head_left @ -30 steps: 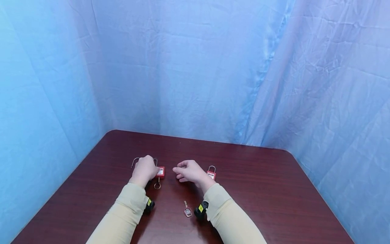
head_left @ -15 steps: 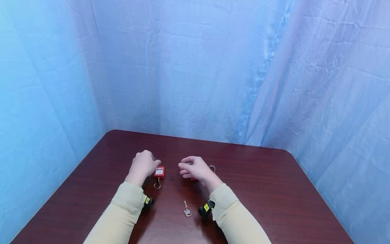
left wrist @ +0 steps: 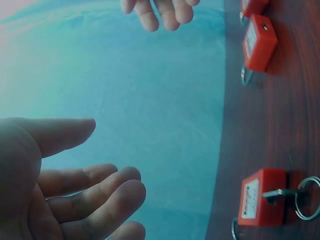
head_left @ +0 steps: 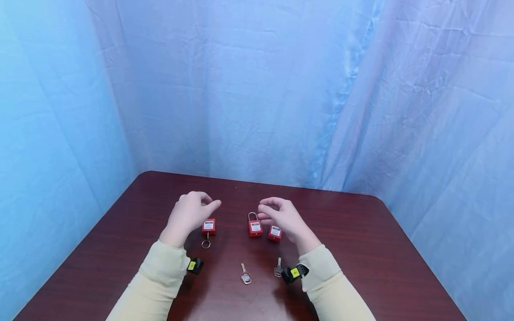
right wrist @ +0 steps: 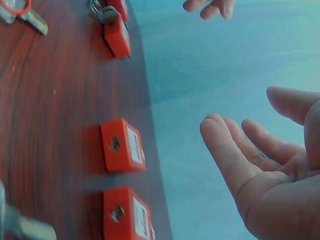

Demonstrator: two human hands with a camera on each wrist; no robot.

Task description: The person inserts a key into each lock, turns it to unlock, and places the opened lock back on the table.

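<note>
Blue cloth (head_left: 257, 89) hangs behind and to both sides of the bench (head_left: 361, 249), a dark red wood-grain top.

Left hand (head_left: 188, 214) is raised over the bench at centre left, fingers (left wrist: 95, 195) loosely spread and holding nothing; both the head and left wrist views show an empty palm. Right hand (head_left: 283, 216) is raised at centre right, fingers (right wrist: 225, 150) relaxed and apart, also empty.

Three red padlocks lie on the bench between and under the hands. Left lock (head_left: 208, 226) sits just right of the left hand, with a key in its near end and a ring (head_left: 205, 244) hanging toward the near edge. Middle lock (head_left: 254, 227) lies just left of the right hand, its shackle pointing far. Right lock (head_left: 275, 232) lies just beside the middle one, partly under the right hand.

Two loose keys lie nearer: one key (head_left: 245, 275) at centre, a second key (head_left: 278, 269) to its right, near the right wrist.
</note>
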